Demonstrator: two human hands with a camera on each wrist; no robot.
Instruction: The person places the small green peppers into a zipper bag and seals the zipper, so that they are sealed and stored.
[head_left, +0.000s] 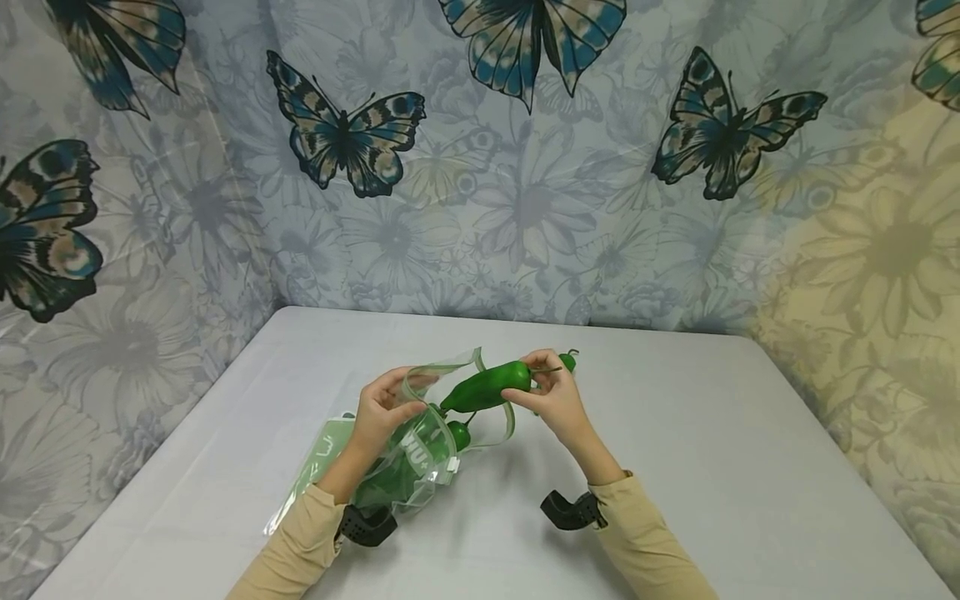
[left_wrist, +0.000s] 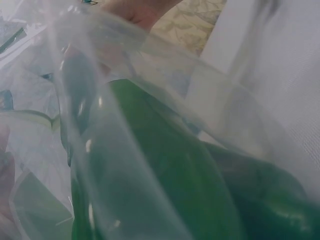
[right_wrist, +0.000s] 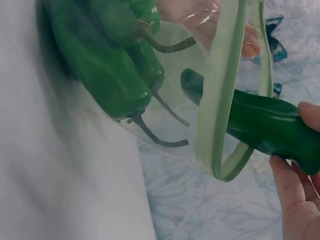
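Note:
My right hand [head_left: 551,396] pinches a green pepper [head_left: 487,387] near its stem end. In the right wrist view this pepper [right_wrist: 265,120] passes through the bag's opening, its narrow tip inside. My left hand [head_left: 384,412] holds the rim of the clear plastic bag [head_left: 420,454], which has light green zipper trim [right_wrist: 220,100] and white lettering. Inside lie several green peppers [right_wrist: 100,70], their stems toward the opening. The left wrist view looks through the hazy plastic at green peppers [left_wrist: 165,160]. Parts of the left fingers show behind clear film.
Another green pepper [head_left: 567,361] shows just beyond my right hand, mostly hidden by it. A flat light green plastic piece [head_left: 322,454] with white marks lies left of the bag on the white table [head_left: 675,417]. A butterfly-print cloth [head_left: 525,208] hangs behind the table.

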